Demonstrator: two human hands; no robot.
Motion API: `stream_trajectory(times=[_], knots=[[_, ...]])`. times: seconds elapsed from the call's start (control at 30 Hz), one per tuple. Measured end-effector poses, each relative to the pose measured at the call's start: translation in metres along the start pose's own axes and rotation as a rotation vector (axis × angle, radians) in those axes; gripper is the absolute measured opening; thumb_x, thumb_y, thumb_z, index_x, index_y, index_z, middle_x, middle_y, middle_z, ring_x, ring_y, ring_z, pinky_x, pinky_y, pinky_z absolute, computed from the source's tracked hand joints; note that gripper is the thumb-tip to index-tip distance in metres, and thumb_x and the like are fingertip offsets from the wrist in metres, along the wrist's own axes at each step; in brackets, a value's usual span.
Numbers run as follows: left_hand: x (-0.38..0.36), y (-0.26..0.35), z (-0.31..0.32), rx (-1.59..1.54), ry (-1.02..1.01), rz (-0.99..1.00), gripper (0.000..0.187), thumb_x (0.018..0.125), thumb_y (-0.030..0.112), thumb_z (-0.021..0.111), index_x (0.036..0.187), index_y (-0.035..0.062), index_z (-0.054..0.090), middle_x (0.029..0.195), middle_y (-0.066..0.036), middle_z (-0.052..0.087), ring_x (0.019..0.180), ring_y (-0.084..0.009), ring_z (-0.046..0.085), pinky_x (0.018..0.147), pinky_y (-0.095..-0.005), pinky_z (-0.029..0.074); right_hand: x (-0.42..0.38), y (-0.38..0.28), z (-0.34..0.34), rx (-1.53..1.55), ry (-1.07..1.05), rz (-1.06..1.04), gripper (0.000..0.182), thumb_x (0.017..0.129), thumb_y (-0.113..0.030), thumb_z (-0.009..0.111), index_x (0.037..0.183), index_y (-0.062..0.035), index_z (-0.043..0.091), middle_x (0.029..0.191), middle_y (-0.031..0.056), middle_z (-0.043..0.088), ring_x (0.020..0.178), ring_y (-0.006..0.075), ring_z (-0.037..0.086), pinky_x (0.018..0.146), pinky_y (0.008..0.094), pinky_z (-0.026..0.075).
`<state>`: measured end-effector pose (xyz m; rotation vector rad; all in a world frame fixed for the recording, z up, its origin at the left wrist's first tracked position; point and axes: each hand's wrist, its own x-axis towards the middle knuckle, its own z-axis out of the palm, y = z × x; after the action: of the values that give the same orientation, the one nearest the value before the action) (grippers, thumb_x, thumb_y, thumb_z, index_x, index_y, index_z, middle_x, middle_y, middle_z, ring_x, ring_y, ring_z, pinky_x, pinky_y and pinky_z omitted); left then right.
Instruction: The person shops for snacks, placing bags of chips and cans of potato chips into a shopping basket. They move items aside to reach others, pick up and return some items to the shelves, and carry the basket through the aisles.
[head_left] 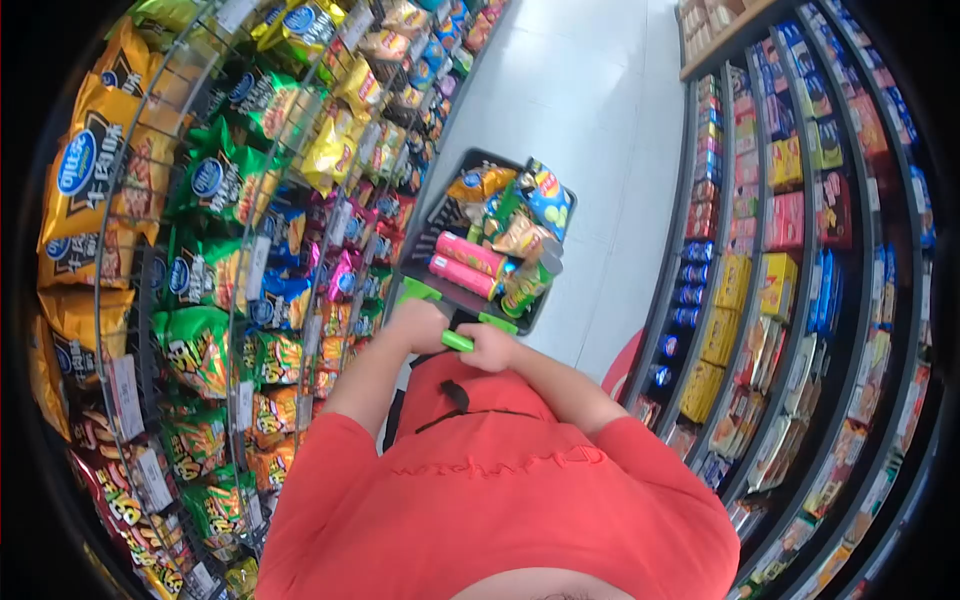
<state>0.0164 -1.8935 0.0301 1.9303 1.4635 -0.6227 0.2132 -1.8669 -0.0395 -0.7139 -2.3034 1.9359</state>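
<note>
A dark grey shopping basket (413,258) stands in front of me in the aisle, with green parts at its near edge. My left hand (418,325) and my right hand (490,347) are closed side by side on its green handle (458,341), the right one slightly nearer to me. Inside lie two pink canisters (466,276), a green canister (533,283) tilted at the right, a blue chip bag (546,197), an orange snack bag (482,184) and a tan snack bag (523,236). Other packets beneath them are partly hidden.
Wire racks on the left hold several snack bags, among them large orange bags (85,165) and green bags (212,182). Shelves of boxed goods line the right side, with yellow boxes (777,284) and a pink box (785,221). Pale floor (590,100) runs between them.
</note>
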Motion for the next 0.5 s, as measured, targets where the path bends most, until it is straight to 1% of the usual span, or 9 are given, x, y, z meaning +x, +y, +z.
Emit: stream_trajectory(times=[0.07, 0.1, 0.13, 0.2, 0.23, 0.3, 0.37, 0.43, 0.5], knots=[[0.012, -0.011, -0.013, 0.005, 0.042, 0.027, 0.029, 0.076, 0.038, 0.062, 0.079, 0.0135, 0.077, 0.086, -0.012, 0.074, 0.082, -0.0302, 0.072, 0.073, -0.0447, 0.057, 0.013, 0.014, -0.011, 0.002, -0.023, -0.022, 0.030, 0.077, -0.023, 0.069, 0.100, -0.0048, 0.063, 0.089, 0.0184, 0.066, 0.083, 0.0336, 0.065, 0.075, 0.0427, 0.051], [0.017, -0.015, -0.019, -0.002, 0.086, 0.045, 0.028, 0.076, 0.037, 0.062, 0.079, 0.0130, 0.077, 0.085, -0.012, 0.074, 0.082, -0.0302, 0.072, 0.073, -0.0450, 0.057, 0.016, 0.003, -0.026, 0.051, -0.031, -0.018, 0.029, 0.078, -0.023, 0.069, 0.099, -0.0049, 0.062, 0.087, 0.0174, 0.065, 0.083, 0.0325, 0.064, 0.076, 0.0416, 0.051], [0.027, -0.020, -0.023, 0.006, 0.070, 0.056, 0.028, 0.076, 0.036, 0.062, 0.081, 0.0125, 0.077, 0.087, -0.012, 0.074, 0.083, -0.0300, 0.072, 0.074, -0.0449, 0.057, 0.023, 0.010, -0.032, 0.070, -0.053, -0.023, 0.029, 0.078, -0.024, 0.069, 0.099, -0.0053, 0.062, 0.088, 0.0170, 0.065, 0.083, 0.0312, 0.064, 0.076, 0.0404, 0.050], [0.039, -0.025, -0.040, 0.010, 0.065, 0.058, 0.029, 0.076, 0.035, 0.062, 0.082, 0.0120, 0.077, 0.089, -0.012, 0.074, 0.084, -0.0298, 0.072, 0.074, -0.0448, 0.057, 0.030, 0.002, -0.054, -0.006, -0.079, 0.074, 0.029, 0.079, -0.025, 0.071, 0.101, -0.0067, 0.065, 0.089, 0.0157, 0.067, 0.084, 0.0274, 0.065, 0.077, 0.0389, 0.051], [0.042, -0.026, -0.054, 0.003, 0.027, 0.082, 0.029, 0.077, 0.035, 0.062, 0.085, 0.0116, 0.077, 0.091, -0.013, 0.074, 0.086, -0.0298, 0.072, 0.075, -0.0445, 0.057, 0.034, 0.005, -0.060, -0.021, -0.079, 0.064, 0.029, 0.079, -0.025, 0.071, 0.101, -0.0067, 0.065, 0.089, 0.0157, 0.067, 0.084, 0.0274, 0.065, 0.077, 0.0389, 0.051], [0.054, -0.031, -0.075, 0.009, 0.001, 0.107, 0.029, 0.077, 0.034, 0.062, 0.087, 0.0113, 0.077, 0.093, -0.013, 0.074, 0.088, -0.0298, 0.072, 0.076, -0.0441, 0.057, 0.042, 0.007, -0.074, 0.037, -0.079, 0.089, 0.031, 0.079, -0.025, 0.071, 0.105, -0.0071, 0.067, 0.091, 0.0158, 0.068, 0.086, 0.0253, 0.066, 0.078, 0.0377, 0.051], [0.065, -0.035, -0.086, -0.019, -0.004, 0.099, 0.030, 0.077, 0.034, 0.062, 0.089, 0.0099, 0.077, 0.095, -0.014, 0.074, 0.090, -0.0302, 0.072, 0.078, -0.0440, 0.057, 0.047, 0.006, -0.088, 0.026, -0.047, 0.124, 0.031, 0.078, -0.025, 0.071, 0.104, -0.0073, 0.069, 0.090, 0.0155, 0.069, 0.085, 0.0245, 0.067, 0.078, 0.0366, 0.052], [0.082, -0.040, -0.094, -0.016, 0.018, 0.109, 0.030, 0.077, 0.034, 0.062, 0.087, 0.0088, 0.077, 0.094, -0.015, 0.074, 0.090, -0.0310, 0.072, 0.078, -0.0441, 0.057, 0.050, 0.008, -0.101, -0.015, 0.058, 0.189, 0.028, 0.078, -0.023, 0.072, 0.099, -0.0061, 0.070, 0.085, 0.0155, 0.069, 0.080, 0.0253, 0.067, 0.074, 0.0374, 0.051], [0.097, -0.042, -0.104, -0.010, 0.081, 0.109, 0.028, 0.077, 0.036, 0.062, 0.083, 0.0128, 0.077, 0.089, -0.013, 0.074, 0.087, -0.0307, 0.072, 0.076, -0.0441, 0.057, 0.055, 0.013, -0.115, -0.037, 0.108, 0.166, 0.026, 0.077, -0.024, 0.072, 0.096, -0.0054, 0.070, 0.082, 0.0158, 0.068, 0.077, 0.0258, 0.067, 0.072, 0.0378, 0.051]])
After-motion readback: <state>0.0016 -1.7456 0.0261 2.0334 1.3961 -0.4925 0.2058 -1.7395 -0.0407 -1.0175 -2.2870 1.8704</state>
